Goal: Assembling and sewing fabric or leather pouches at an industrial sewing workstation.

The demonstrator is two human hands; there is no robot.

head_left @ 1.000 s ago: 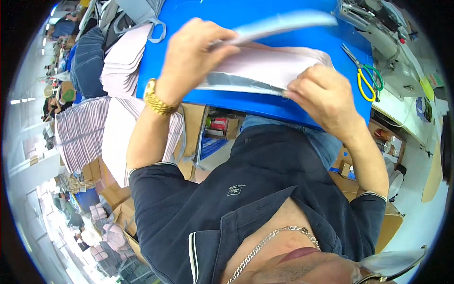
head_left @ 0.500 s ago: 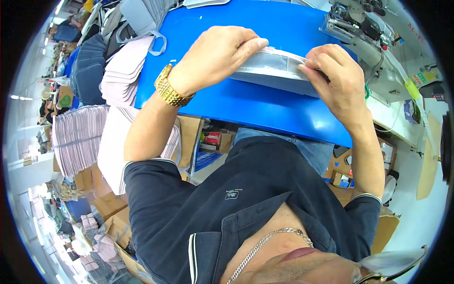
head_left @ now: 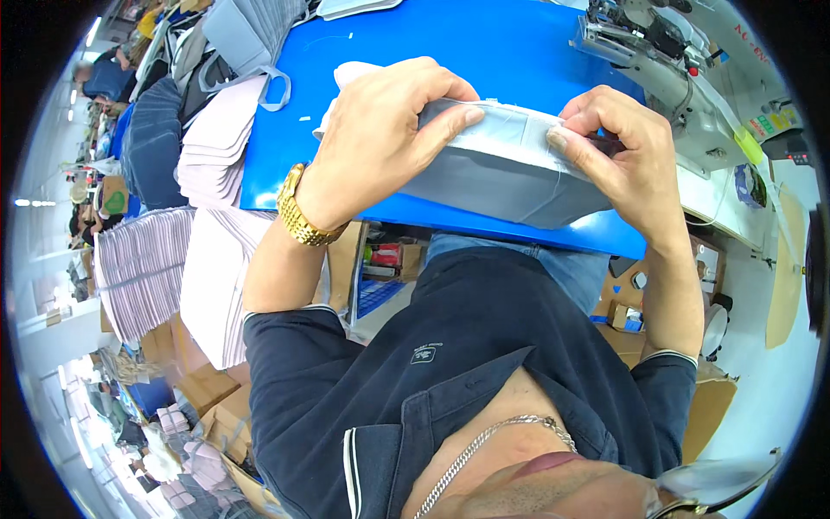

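Note:
A grey fabric panel [head_left: 501, 186] with a pale strip along its upper edge is held up over the blue table [head_left: 510, 52]. My left hand [head_left: 393, 130] pinches that edge between thumb and fingers, a gold watch on its wrist. At the other end of the strip, my right hand [head_left: 618, 151] grips the edge with thumb and forefinger. Loose threads hang on the strip between the hands. Behind my left hand a pale rounded part of the piece [head_left: 350, 73] sticks out. The left hand hides some of the piece.
A sewing machine [head_left: 648, 43] stands at the back right. Pale pink panels [head_left: 216, 130] lie fanned at the table's left side, with grey panels [head_left: 246, 39] behind them. Lower left are tied stacks of panels [head_left: 143, 268] and cardboard boxes [head_left: 203, 381].
The panel has tilted so more of its grey face shows, hanging lower toward me. The pale rounded part has come into sight behind my left hand. Both hands keep their grip.

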